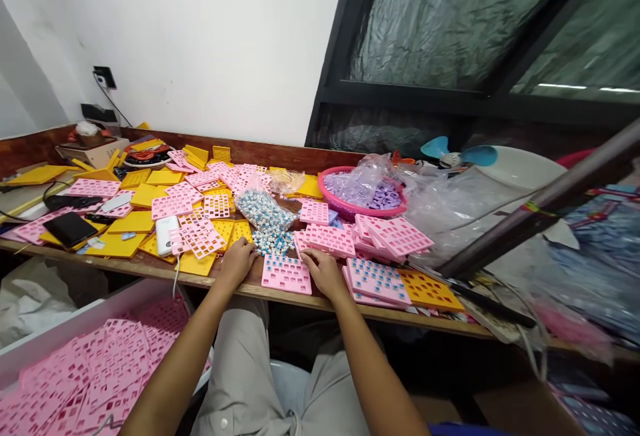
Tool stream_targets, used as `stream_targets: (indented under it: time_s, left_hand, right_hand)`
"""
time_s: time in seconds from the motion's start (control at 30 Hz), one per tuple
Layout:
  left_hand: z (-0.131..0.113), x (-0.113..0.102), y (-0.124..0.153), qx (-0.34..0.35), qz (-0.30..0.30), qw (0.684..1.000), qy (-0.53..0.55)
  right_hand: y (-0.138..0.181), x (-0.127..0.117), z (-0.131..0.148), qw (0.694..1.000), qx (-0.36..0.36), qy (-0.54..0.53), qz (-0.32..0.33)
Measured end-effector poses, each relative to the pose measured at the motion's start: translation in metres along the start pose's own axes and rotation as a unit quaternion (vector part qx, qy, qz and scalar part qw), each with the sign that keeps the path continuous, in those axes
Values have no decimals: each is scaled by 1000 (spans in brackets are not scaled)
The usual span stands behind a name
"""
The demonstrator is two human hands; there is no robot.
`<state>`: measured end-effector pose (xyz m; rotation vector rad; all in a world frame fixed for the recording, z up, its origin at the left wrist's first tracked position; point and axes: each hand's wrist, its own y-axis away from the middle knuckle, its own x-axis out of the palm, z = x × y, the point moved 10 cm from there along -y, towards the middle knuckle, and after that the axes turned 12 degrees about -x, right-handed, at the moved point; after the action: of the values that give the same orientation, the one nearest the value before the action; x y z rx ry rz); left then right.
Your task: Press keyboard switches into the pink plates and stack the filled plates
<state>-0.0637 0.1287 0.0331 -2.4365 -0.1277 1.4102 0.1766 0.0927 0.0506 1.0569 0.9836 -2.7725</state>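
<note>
A pink panel with rows of square holes (286, 280) lies flat at the table's front edge, small blue pieces sitting in its upper rows. Just left of it, my left hand (239, 263) rests at the edge with fingers curled beside the loose pile of small blue-and-white pieces (273, 243); what it may hold is hidden. My right hand (323, 271) is at the panel's upper right corner, fingertips drawn together; anything between them is too small to make out. Behind the pile slumps a clear bag of the same pieces (263, 208).
Stacked pink panels (330, 239) and one filled with blue pieces (377, 281) stand to the right, beside a yellow panel (431, 289). Farther back is a pink basket (345, 209) of purple pieces. Yellow panels (133, 223), a power bank (167, 235) and a phone (70, 229) lie left. A slanted pole (540, 199) crosses the right.
</note>
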Motion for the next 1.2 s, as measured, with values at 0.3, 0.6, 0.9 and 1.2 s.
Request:
stream_targets:
  time_s: [0.3, 0.6, 0.9, 1.2]
  left_hand:
    - [-16, 9, 0, 45, 13, 996, -80]
    - [-26, -7, 16, 40, 47, 987, 150]
    - [-65, -5, 41, 76, 55, 970, 226]
    - [-55, 12, 42, 62, 28, 987, 142]
  right_hand:
    - [24, -1, -11, 999, 11, 38, -36]
    - [24, 0, -9, 992, -7, 122, -21]
    - [23, 4, -12, 991, -2, 131, -1]
    - [21, 4, -18, 995, 9, 104, -9]
